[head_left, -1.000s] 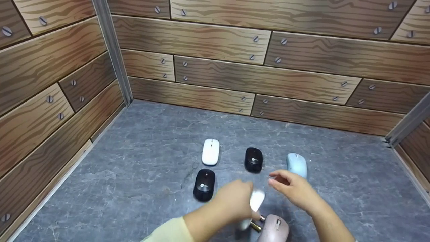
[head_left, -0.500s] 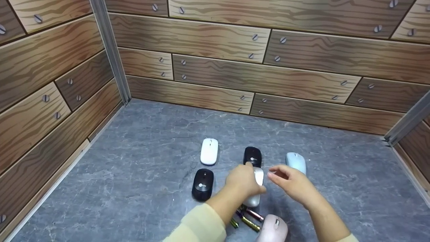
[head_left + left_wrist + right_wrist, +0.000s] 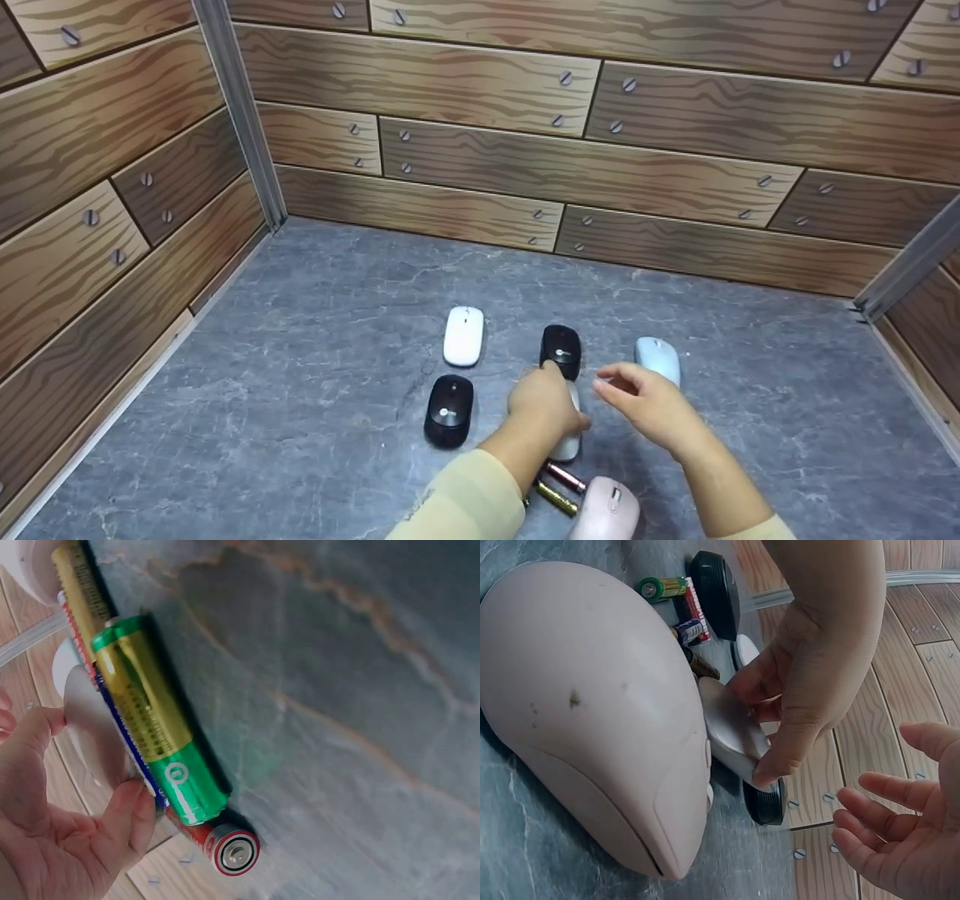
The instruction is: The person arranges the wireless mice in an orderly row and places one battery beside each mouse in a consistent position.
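In the head view my left hand (image 3: pixel 538 401) grips a silver computer mouse (image 3: pixel 568 448) by its sides, just in front of a black mouse (image 3: pixel 562 346). The right wrist view shows the thumb on one side of this silver mouse (image 3: pixel 733 724) and the fingers on the other. My right hand (image 3: pixel 651 405) hovers just to the right with loosely bent fingers and holds nothing; it overlaps a light blue mouse (image 3: pixel 658 358). Several batteries lie behind the silver mouse, among them a green and gold battery (image 3: pixel 161 720) and a red battery (image 3: pixel 232 849).
A pink mouse (image 3: pixel 606 510) sits at the near edge of the view, beside a yellow battery (image 3: pixel 556 497). Farther left are a white mouse (image 3: pixel 463 336) and a second black mouse (image 3: pixel 449 411). Wood-patterned walls (image 3: pixel 420 191) border the grey marbled table (image 3: pixel 322 322).
My left hand has moved forward with the silver mouse, from beside the batteries to the spot in front of the black mouse. The right hand has hardly moved.
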### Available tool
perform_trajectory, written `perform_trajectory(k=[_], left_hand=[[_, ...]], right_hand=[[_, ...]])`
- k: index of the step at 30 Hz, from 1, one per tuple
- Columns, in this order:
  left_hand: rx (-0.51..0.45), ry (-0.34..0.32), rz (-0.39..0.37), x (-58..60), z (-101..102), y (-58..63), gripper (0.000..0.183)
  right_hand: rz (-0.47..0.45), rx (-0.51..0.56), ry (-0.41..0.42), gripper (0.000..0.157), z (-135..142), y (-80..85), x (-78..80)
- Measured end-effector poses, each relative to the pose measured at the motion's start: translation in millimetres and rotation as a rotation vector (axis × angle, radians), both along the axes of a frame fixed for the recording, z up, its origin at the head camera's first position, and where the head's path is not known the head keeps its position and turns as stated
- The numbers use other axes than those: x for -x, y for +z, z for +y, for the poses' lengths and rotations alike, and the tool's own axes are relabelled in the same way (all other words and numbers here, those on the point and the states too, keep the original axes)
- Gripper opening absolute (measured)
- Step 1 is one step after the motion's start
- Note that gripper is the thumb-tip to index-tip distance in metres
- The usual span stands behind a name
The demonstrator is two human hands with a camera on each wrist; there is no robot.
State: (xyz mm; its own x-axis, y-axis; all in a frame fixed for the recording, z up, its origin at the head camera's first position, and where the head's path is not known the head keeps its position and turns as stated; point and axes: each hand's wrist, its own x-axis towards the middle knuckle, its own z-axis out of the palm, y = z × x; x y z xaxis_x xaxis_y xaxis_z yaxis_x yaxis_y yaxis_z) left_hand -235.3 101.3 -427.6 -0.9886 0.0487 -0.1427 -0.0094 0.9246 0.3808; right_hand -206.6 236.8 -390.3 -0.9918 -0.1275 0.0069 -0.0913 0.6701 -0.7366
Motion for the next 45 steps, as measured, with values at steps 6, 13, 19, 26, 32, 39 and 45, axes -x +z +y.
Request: perform_trajectory(k=[6, 13, 19, 26, 32, 39, 45], left_hand=[[0.073, -0.02, 0.008, -3.0, 2.6, 1.4, 0.093], [0.17, -0.041, 0.029, -4.2, 6.5, 2.0, 0.094], [0.158, -0.033, 0.023, -4.3, 5.7, 2.8, 0.092], [0.087, -0.023, -0.005, -4.1, -0.4, 4.4, 0.083], [0.007, -0.072, 0.015, 0.8, -15.2, 13.9, 0.061], [-0.053, -0.133, 0.062, 3.6, -45.6, 28.2, 0.041], [-0.064, -0.157, 0.087, -8.2, -67.7, 33.6, 0.041]], right_hand=[[-0.009, -0.018, -0.005, 0.034, 2.0, -2.1, 1.5], [-0.019, -0.014, -0.023, 0.033, 3.0, -6.3, 1.8], [-0.015, -0.011, -0.017, 0.034, 3.3, -8.9, 2.4], [-0.015, -0.023, -0.014, 0.036, 2.9, -7.8, 0.6], [-0.021, -0.037, -0.012, 0.037, 3.5, -5.2, -2.9], [0.02, -0.07, -0.011, 0.033, 3.0, -0.7, -9.2], [0.032, -0.146, -0.007, 0.03, 0.9, -2.5, -19.2]])
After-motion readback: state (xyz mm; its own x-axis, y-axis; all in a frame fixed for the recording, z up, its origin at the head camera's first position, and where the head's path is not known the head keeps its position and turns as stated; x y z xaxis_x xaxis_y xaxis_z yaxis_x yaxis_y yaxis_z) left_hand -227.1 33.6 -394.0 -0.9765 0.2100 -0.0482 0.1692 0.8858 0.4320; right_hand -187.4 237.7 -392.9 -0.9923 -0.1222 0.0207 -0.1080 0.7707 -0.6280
